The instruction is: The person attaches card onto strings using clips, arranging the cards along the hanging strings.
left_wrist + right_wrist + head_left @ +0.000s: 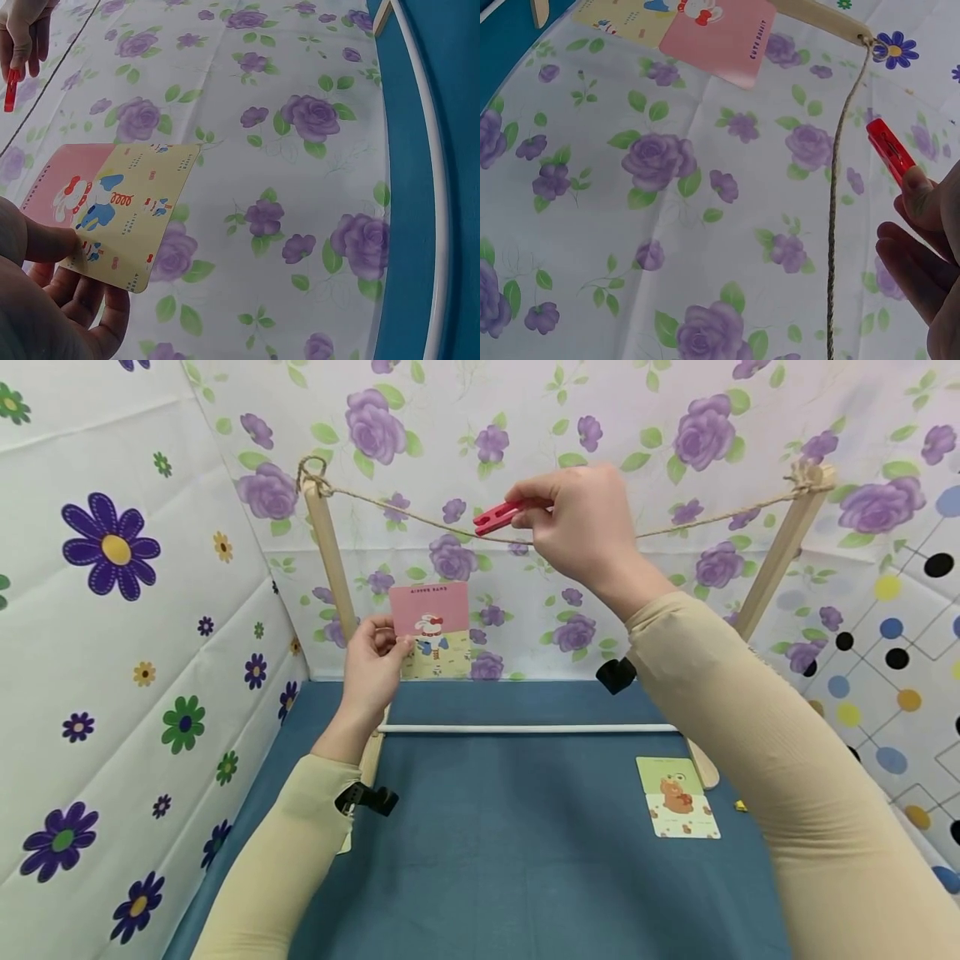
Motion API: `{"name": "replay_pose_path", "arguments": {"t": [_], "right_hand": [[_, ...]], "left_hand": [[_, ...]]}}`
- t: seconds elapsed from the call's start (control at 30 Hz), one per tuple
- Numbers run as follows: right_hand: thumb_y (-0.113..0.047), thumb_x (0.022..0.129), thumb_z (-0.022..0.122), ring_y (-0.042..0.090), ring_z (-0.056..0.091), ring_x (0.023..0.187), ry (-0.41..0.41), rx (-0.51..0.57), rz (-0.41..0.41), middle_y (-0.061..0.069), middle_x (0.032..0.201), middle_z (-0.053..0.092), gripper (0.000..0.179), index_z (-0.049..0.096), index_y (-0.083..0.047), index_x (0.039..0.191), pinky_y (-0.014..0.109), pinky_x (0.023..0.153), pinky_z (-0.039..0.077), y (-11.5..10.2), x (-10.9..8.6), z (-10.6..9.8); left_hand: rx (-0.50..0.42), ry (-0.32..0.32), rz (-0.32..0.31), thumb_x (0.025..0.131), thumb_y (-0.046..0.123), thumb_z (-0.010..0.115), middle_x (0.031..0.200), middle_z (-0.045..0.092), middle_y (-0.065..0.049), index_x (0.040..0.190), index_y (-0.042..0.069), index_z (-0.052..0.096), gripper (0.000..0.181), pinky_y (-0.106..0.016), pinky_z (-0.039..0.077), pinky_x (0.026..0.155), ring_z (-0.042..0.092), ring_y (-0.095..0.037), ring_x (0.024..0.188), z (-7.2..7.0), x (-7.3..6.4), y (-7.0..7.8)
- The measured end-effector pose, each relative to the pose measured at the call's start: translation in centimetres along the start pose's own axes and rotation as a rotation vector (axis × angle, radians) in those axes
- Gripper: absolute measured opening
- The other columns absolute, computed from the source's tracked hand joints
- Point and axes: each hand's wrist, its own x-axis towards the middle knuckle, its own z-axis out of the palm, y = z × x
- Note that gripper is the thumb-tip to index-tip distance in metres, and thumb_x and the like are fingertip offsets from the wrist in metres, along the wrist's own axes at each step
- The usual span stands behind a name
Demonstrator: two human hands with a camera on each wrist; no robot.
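A pink and yellow card (442, 652) with a rabbit picture is held by its left edge between the thumb and fingers of my left hand (373, 664). In the left wrist view the same card (112, 202) tilts, its printed face showing. My right hand (581, 518) pinches a red clothespin (497, 518) near the rope (420, 517). The right wrist view has the clothespin (891, 154) angled toward the upper left, beside the rope (834, 225). The card is below the rope and left of the clothespin.
The rope sags between two wooden posts (330, 552), (787, 547). A white rod (525, 728) spans low between them. A green and white bear card (678, 797) lies on the blue cloth (525, 877) at right, with a small yellow object (741, 806) nearby. Flowered sheets surround the cloth.
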Motion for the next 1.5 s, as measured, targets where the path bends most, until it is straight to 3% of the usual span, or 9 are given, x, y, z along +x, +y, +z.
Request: {"name": "replay_pose_path", "arguments": {"t": [0.3,0.73,1.0,1.33,1.5], "right_hand": [[-0.016,0.104,0.073,0.024,0.069,0.086,-0.007,-0.023,0.015,0.006,0.105,0.081,0.015,0.086,-0.012,0.112,0.033,0.071,0.039,-0.5,0.6,0.6],[-0.021,0.108,0.067,0.021,0.061,0.082,-0.138,-0.096,0.133,0.001,0.111,0.081,0.020,0.084,-0.018,0.119,0.033,0.065,0.038,-2.1,2.1,1.3],[-0.020,0.108,0.065,0.020,0.064,0.092,-0.196,-0.139,0.160,0.000,0.117,0.079,0.024,0.083,-0.020,0.123,0.033,0.070,0.044,-3.2,3.1,1.9],[-0.015,0.105,0.067,0.021,0.067,0.094,-0.223,-0.156,0.151,0.001,0.116,0.080,0.023,0.084,-0.018,0.121,0.036,0.071,0.050,-3.5,3.3,2.1],[-0.015,0.105,0.068,0.022,0.069,0.098,-0.224,-0.161,0.140,0.001,0.115,0.080,0.021,0.084,-0.018,0.119,0.039,0.074,0.054,-3.6,3.3,2.2]], "left_hand": [[-0.019,0.017,0.023,0.108,0.002,0.062,0.114,0.067,-0.020,0.130,-0.003,0.056,0.024,-0.032,0.046,0.084,0.057,-0.020,0.096,-0.2,0.5,0.1],[0.007,0.001,0.052,0.109,0.006,0.062,0.115,0.067,-0.022,0.131,-0.004,0.054,0.026,-0.032,0.046,0.085,0.059,-0.020,0.098,-0.4,1.0,0.9],[0.023,0.010,0.058,0.109,0.006,0.063,0.109,0.069,-0.015,0.128,-0.001,0.057,0.022,-0.031,0.045,0.082,0.059,-0.018,0.096,-0.1,1.1,1.1],[0.017,0.003,0.073,0.108,0.004,0.063,0.113,0.069,-0.022,0.131,-0.004,0.057,0.025,-0.031,0.044,0.081,0.058,-0.020,0.095,0.0,1.3,1.3],[0.030,-0.003,0.079,0.108,0.005,0.064,0.110,0.068,-0.017,0.129,-0.001,0.058,0.023,-0.031,0.045,0.081,0.058,-0.019,0.094,0.0,1.1,1.3]]}}
